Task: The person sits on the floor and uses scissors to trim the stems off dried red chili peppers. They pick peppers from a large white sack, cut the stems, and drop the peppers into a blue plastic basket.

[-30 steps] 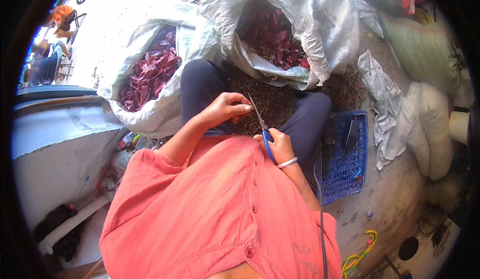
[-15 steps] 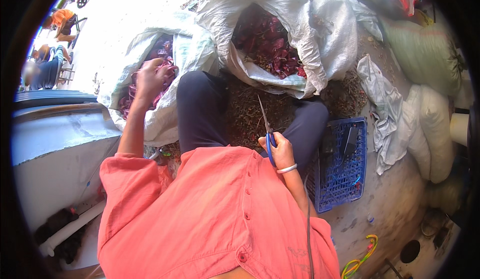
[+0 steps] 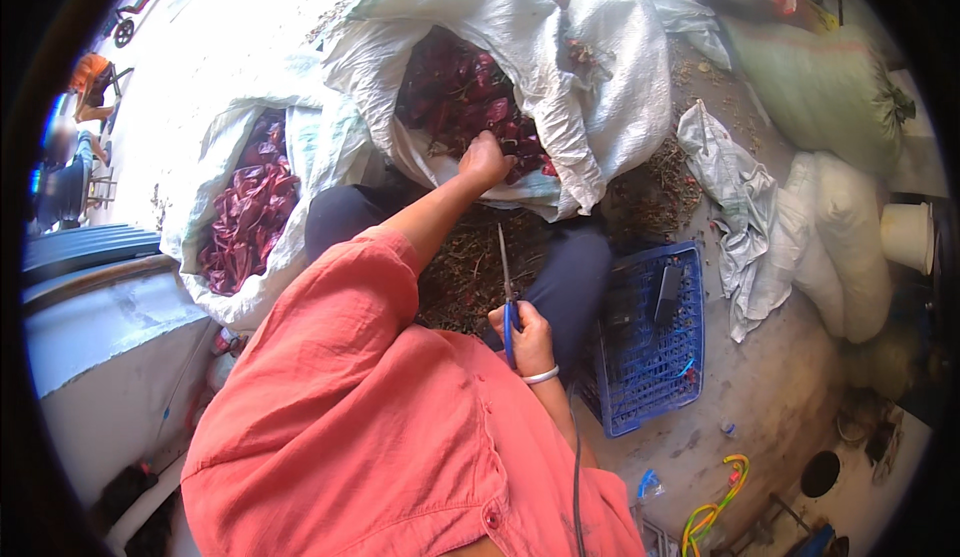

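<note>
My left hand (image 3: 487, 162) reaches across to the mouth of the right-hand white woven sack (image 3: 605, 107). It touches the dark red dried chili peppers (image 3: 455, 82) inside, and its fingertips are hidden among them. A pair of scissors (image 3: 510, 317) with blue handles is in my right hand (image 3: 532, 339), blades pointing away from me and close together. To the left, a second white sack (image 3: 325, 147) stands open with more dried red peppers (image 3: 250, 212) in it; no hand is near it.
Bits of stem litter (image 3: 455, 282) cover the ground between my legs. A blue plastic basket (image 3: 625, 412) holding a dark object (image 3: 668, 295) stands right of my knee. Crumpled white sacking (image 3: 735, 202), a full green sack (image 3: 820, 97) and a white bucket (image 3: 908, 234) lie farther right. Two people sit at far left.
My left hand has left the left sack and moved right, into the mouth of the right-hand sack. My right hand still holds the scissors. The view has shifted slightly.
</note>
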### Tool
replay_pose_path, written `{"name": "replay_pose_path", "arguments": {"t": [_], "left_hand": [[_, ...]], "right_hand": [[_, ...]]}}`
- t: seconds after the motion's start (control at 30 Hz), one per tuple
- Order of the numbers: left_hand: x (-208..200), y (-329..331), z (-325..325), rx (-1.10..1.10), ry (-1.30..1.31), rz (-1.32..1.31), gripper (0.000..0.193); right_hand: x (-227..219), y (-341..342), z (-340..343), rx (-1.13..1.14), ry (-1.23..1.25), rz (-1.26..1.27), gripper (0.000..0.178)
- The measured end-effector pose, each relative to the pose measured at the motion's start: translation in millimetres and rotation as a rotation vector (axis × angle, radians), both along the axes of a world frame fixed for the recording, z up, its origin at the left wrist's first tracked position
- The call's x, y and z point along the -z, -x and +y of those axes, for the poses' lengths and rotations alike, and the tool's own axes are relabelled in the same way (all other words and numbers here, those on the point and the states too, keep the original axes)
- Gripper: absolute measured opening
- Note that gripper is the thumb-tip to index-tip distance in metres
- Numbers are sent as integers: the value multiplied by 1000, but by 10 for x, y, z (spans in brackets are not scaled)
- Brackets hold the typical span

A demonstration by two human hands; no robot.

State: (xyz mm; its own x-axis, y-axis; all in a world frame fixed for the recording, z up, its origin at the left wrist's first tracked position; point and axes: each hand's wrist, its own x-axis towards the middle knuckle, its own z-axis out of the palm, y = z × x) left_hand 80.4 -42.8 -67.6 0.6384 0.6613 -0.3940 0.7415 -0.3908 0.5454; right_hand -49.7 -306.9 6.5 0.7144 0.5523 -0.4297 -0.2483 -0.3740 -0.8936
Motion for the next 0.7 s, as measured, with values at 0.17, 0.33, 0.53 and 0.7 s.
{"name": "replay_pose_path", "arguments": {"t": [0.17, 0.33, 0.53, 0.7], "left_hand": [[267, -133, -14, -181, 0, -12, 55], [166, -21, 214, -168, 699, -271, 33], [-230, 479, 337, -104, 781, -496, 25], [-700, 1116, 229, 153, 661, -518, 22]], "right_hand": [[125, -68, 9, -40, 19, -48, 21], [-74, -128, 75, -4, -13, -23, 17], [-32, -156, 64, 46, 23, -218, 27], [-342, -253, 176, -95, 173, -530, 45]]}}
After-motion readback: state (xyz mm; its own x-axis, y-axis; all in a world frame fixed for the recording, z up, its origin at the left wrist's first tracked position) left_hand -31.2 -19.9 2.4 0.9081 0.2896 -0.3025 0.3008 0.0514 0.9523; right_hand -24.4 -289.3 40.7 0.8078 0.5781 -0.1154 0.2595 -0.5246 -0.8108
